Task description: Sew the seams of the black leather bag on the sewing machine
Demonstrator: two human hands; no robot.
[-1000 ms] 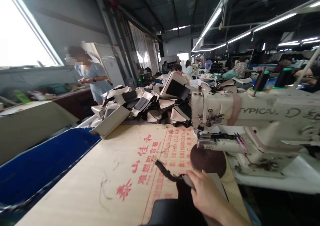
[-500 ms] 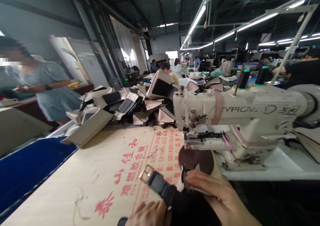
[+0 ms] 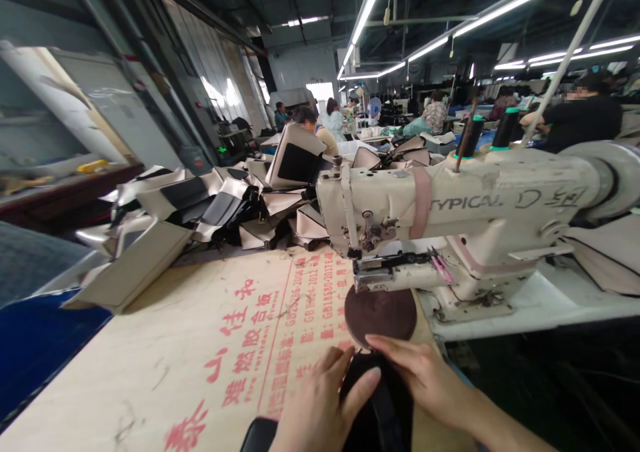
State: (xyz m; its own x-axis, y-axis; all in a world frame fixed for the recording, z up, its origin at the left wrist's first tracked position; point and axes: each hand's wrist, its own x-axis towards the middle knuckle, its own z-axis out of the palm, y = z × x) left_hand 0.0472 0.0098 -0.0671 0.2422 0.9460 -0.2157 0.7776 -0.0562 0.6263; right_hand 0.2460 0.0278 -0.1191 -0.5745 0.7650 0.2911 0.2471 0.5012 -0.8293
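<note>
Both my hands are at the bottom of the view, on a soft black leather piece (image 3: 377, 399) lying on the plywood tabletop (image 3: 165, 345). My left hand (image 3: 323, 399) presses its left side. My right hand (image 3: 415, 372) holds its upper edge, with the fingertips close to a round dark brown disc (image 3: 380, 315) set in the table. That disc lies just below the presser foot of a cream industrial sewing machine (image 3: 450, 219). A black rounded edge (image 3: 257, 435) shows by my left wrist. Most of the piece's lower part is cut off by the frame.
Beyond the machine's head, a heap of cream and black bag panels (image 3: 215, 205) lies on the table. Blue cloth (image 3: 35, 349) covers the left side. Red print marks the board. A co-worker (image 3: 583, 115) stands at the far right, and rows of workstations stretch behind.
The view has swung, moving the scene left. My hands have come closer together over the black piece. The buckled strap seen earlier is gone from view, and the person at the left has left the frame.
</note>
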